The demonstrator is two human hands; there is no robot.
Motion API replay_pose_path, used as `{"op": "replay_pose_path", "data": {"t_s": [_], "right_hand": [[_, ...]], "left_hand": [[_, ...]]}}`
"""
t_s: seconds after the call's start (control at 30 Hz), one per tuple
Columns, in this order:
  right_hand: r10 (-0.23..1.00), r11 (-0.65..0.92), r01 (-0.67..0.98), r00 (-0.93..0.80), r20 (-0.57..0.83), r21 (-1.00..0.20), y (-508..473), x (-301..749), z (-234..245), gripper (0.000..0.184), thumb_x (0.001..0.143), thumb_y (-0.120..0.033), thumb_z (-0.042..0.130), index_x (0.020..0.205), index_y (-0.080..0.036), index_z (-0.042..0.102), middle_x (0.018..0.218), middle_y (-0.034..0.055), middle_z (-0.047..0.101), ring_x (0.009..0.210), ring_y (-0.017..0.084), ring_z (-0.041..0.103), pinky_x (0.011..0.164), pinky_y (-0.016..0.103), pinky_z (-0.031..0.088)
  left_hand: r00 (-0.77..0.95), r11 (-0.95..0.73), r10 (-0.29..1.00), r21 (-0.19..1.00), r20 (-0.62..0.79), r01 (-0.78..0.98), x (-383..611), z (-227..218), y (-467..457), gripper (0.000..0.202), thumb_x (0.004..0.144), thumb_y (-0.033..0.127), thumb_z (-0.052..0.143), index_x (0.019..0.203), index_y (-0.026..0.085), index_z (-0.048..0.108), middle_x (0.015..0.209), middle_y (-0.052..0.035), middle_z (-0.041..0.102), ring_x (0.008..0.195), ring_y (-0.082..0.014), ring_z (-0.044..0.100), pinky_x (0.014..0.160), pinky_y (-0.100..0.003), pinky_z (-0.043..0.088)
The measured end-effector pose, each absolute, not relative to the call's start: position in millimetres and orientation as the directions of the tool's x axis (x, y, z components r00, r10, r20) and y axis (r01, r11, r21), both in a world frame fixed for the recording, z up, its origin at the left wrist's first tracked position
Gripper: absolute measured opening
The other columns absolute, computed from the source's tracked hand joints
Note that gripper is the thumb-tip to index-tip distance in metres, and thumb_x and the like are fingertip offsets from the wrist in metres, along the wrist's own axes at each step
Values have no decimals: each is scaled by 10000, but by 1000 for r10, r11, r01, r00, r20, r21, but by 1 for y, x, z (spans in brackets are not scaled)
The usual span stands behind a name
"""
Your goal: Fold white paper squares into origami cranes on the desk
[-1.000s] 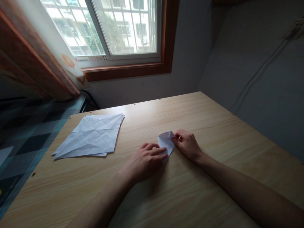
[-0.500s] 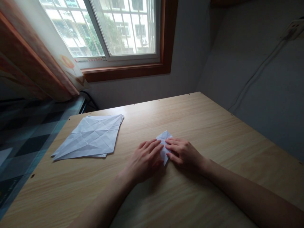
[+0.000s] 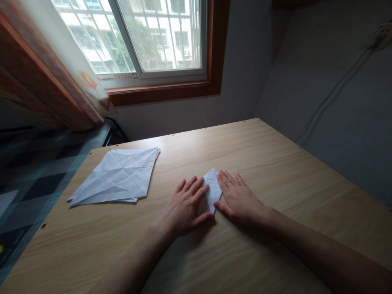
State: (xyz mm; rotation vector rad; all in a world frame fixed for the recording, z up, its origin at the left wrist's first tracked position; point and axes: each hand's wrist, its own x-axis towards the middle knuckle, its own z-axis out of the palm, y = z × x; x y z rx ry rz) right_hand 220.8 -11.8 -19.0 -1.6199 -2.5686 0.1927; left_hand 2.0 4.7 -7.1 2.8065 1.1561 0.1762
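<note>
A small folded piece of white paper (image 3: 212, 188), roughly kite-shaped with its narrow point toward me, lies flat on the wooden table (image 3: 260, 163). My left hand (image 3: 190, 206) rests along its left edge, fingers spread, with fingertips on the paper and the thumb by the lower point. On the other side, my right hand (image 3: 238, 198) lies flat with its fingers stretched out over the right edge, its thumb near the lower right edge. Parts of both paper edges are hidden under the fingers.
A stack of creased white paper sheets (image 3: 122, 175) lies at the table's left. Beyond the left edge is a surface with a checked cloth (image 3: 55, 179). A window (image 3: 168, 36) and curtain (image 3: 61, 69) are behind, and a cable (image 3: 330, 92) hangs on the right wall.
Both hands have spread outward from the middle of the folded paper to its edges, with fingers more stretched. More of the paper's face shows. The stack has not moved.
</note>
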Motion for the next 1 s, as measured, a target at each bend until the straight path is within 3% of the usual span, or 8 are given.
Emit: {"op": "replay_pose_path", "data": {"t_s": [0.1,0.27,0.4,0.5,0.6,0.67,0.83,1.0], "right_hand": [[884,461,874,-467,-6,-157,-8,226,-20,783,929,-531,391,1496,-7,260,1572,206,213,1478,317,162,1188,563,99],[878,471,866,-478,-2,-170,1,233,-23,587,968,-327,324,1514,-120,264,1582,118,242,1475,299,181,1160,628,94],[906,419,888,-396,148,-190,5,237,-24,466,964,-273,387,1417,-201,464,1515,99,409,1435,331,280,1132,670,129],[857,506,830,-452,247,-234,6,238,-25,366,962,-230,429,1286,-221,599,1395,89,561,1347,293,434,1139,595,236],[757,650,722,-587,286,-238,5,237,-26,377,952,-159,428,1279,-209,608,1342,96,606,1286,243,511,1128,491,332],[726,685,697,-634,264,-211,5,236,-26,420,950,-154,415,1349,-174,547,1401,118,551,1324,250,473,1129,485,337],[734,679,715,-671,109,-167,2,237,-24,540,978,-301,387,1492,-147,330,1545,124,344,1430,315,302,1146,587,243],[775,623,757,-632,24,-197,-3,244,-24,632,969,-406,416,1532,-196,218,1583,121,246,1466,342,192,1142,647,156]], "left_hand": [[715,-728,686,126,134,674,3,-3,3,698,837,676,497,1342,194,515,1415,-139,507,1343,-353,396,1106,-538,278],[734,-758,649,93,199,645,5,1,1,627,846,680,486,1225,189,575,1203,-118,612,1199,-325,490,1062,-511,308],[766,-795,601,76,229,601,6,-1,1,585,850,659,497,1153,171,609,997,-115,626,988,-287,554,955,-493,398],[783,-825,561,103,269,555,5,-4,2,395,890,526,529,1062,186,634,941,-95,621,906,-256,567,863,-446,459],[764,-830,556,172,327,531,4,-8,4,166,933,282,486,929,191,625,1040,-96,642,1021,-237,581,902,-399,481],[749,-819,574,214,331,532,3,-10,6,176,943,195,434,888,187,601,1179,-103,637,1134,-219,569,995,-389,458],[710,-732,679,248,189,634,2,-15,8,200,953,208,416,1081,176,567,1418,-130,525,1333,-243,469,1121,-492,357],[670,-672,735,236,104,701,3,-13,7,363,948,238,428,1301,170,480,1467,-146,470,1376,-259,421,1132,-552,311]]}}
